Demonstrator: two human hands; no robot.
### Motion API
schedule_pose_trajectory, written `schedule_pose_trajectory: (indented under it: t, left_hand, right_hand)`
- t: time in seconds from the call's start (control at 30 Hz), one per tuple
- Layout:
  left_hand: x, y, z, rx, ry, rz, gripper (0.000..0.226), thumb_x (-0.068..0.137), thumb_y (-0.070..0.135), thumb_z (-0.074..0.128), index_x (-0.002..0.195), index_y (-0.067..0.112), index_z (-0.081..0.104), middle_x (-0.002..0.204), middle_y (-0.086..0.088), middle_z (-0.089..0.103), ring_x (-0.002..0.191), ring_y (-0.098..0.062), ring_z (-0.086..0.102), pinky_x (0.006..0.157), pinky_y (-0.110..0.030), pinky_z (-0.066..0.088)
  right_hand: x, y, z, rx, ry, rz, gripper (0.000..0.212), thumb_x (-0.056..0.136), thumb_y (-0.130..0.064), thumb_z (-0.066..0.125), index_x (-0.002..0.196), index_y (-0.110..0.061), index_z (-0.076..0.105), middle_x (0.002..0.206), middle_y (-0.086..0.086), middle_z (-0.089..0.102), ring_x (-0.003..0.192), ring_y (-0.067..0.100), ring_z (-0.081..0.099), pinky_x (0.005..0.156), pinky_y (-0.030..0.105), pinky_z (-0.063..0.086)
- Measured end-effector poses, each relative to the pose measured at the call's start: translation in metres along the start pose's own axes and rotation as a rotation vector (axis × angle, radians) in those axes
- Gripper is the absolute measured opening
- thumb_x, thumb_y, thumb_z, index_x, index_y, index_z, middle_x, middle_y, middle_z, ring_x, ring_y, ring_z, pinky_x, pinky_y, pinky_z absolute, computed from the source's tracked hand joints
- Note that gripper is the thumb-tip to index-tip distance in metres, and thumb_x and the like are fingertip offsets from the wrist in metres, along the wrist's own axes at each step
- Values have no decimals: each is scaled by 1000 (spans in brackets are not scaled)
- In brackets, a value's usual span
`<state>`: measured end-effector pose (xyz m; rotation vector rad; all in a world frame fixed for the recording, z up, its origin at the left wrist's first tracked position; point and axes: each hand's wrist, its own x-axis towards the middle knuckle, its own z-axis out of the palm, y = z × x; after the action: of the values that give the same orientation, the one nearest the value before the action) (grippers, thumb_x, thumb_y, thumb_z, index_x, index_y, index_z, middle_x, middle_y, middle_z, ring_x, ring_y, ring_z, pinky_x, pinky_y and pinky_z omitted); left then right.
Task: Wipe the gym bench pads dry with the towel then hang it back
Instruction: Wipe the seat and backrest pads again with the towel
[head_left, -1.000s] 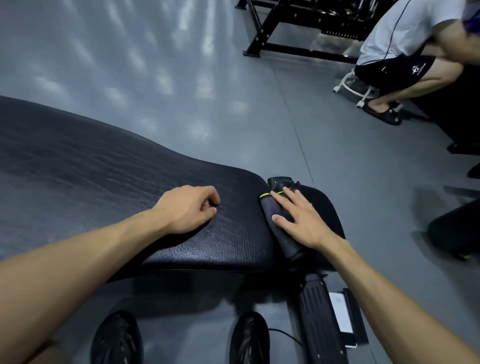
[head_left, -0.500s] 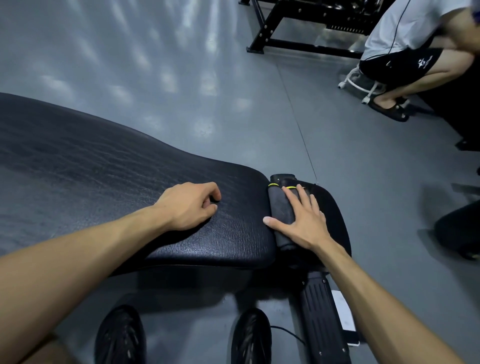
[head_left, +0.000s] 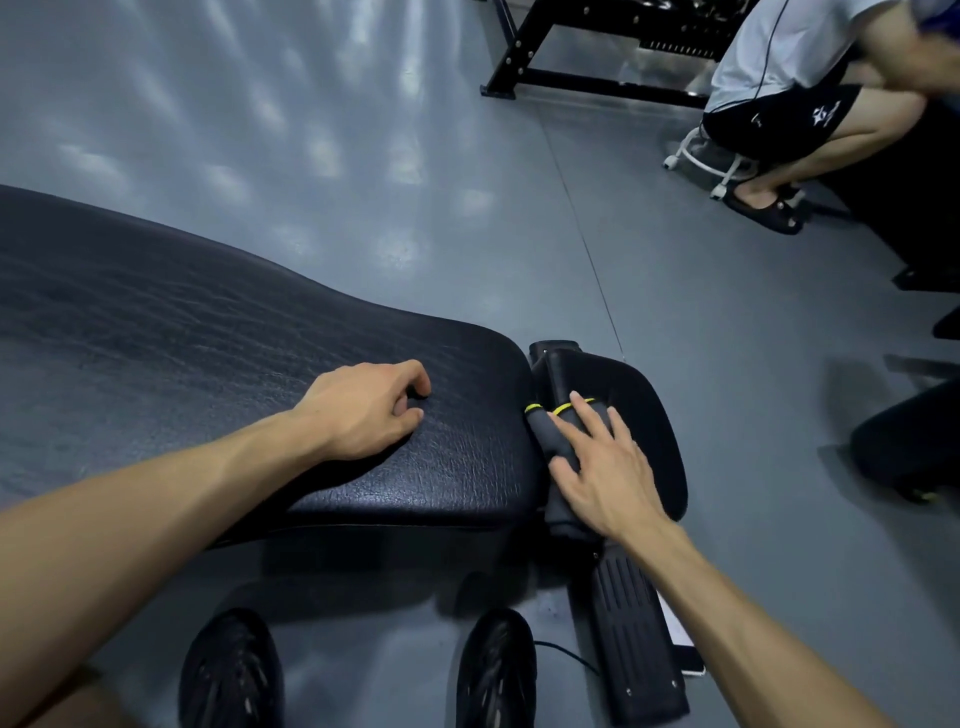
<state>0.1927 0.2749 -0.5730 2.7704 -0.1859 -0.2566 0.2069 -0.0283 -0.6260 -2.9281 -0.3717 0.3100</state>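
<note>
The long black bench back pad (head_left: 208, 353) runs from the left to the middle of the view. A smaller black seat pad (head_left: 644, 410) sits just right of it. A dark grey towel (head_left: 548, 439) with yellow-green trim lies folded on the seat pad's left side, by the gap between the pads. My right hand (head_left: 605, 473) presses flat on the towel, fingers spread and pointing away from me. My left hand (head_left: 363, 408) rests on the back pad near its right end, fingers loosely curled, holding nothing.
The bench's black ribbed foot plate (head_left: 631, 639) lies on the grey floor below the seat pad, with a phone (head_left: 680, 644) beside it. My two black shoes (head_left: 493, 670) are under the bench. A person (head_left: 810, 83) squats at the upper right beside a black rack frame (head_left: 524, 67).
My right hand has slid the towel toward me along the seat pad's left side, uncovering the pad's far end. My left hand stayed on the back pad.
</note>
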Motion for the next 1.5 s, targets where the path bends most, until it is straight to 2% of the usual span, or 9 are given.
schedule_pose_trajectory:
  t: [0.17,0.3,0.5,0.57,0.67,0.77,1.13,1.37,1.5]
  left_hand:
    - [5,-7,2,-19,16,5,21,95,38,55,115,39,51,80,16,64,80,-7,58,68,-32,41]
    - [6,-11,1,-49,7,21,21,95,40,55,115,40,52,82,17,65,82,-7,58,69,-31,39]
    - [4,-14,0,-70,-14,49,23,96,40,56,120,40,53,85,19,64,82,-3,55,68,-31,39]
    - [2,-13,-1,-65,-17,54,24,96,39,56,120,38,54,85,19,64,83,-5,56,69,-31,40]
    - [0,-11,-4,-71,-43,70,25,96,38,58,121,34,56,86,16,64,83,-8,57,72,-32,43]
    - [-5,-12,-7,-107,-65,97,27,97,33,60,123,26,60,86,15,63,80,-5,55,74,-28,41]
    - [-48,-1,-19,-24,-79,95,30,95,31,65,123,19,64,117,1,60,110,-20,59,95,-25,41]
    - [-73,-10,-23,26,-97,76,35,98,32,61,131,21,60,133,2,60,120,-21,50,99,-26,36]
    - [-75,-8,-23,43,-107,71,36,98,34,61,132,21,59,135,1,59,122,-20,49,103,-29,37]
  right_hand:
    - [74,-8,-23,25,-49,26,55,98,-34,45,153,-39,35,169,-11,11,153,37,15,113,63,33]
    - [139,-13,-50,120,129,55,48,97,-18,44,144,-25,51,161,0,38,142,35,39,110,53,40]
    - [172,7,-34,-261,-260,-235,52,84,-18,34,122,-30,67,134,-10,59,124,28,52,100,59,44]
    - [165,-4,-40,-245,-297,-257,48,85,-22,33,118,-29,67,134,-14,59,132,27,49,104,59,37]
    - [140,-10,-40,-324,-277,-300,43,97,-10,43,134,-20,62,156,-14,42,154,25,19,118,59,14]
    - [103,-5,-30,-312,-214,-341,48,96,-6,41,136,-23,61,162,-18,33,156,21,7,117,69,16]
    - [-19,2,8,-283,-125,-331,56,98,-4,39,152,-19,43,169,-8,19,157,22,-6,123,58,4]
    - [-63,8,5,-262,-127,-418,51,99,-6,39,146,-20,52,165,-8,29,158,18,2,125,52,6]
    - [-69,17,-19,228,-121,-359,52,85,3,45,124,-20,71,143,-5,60,147,13,37,123,35,26]
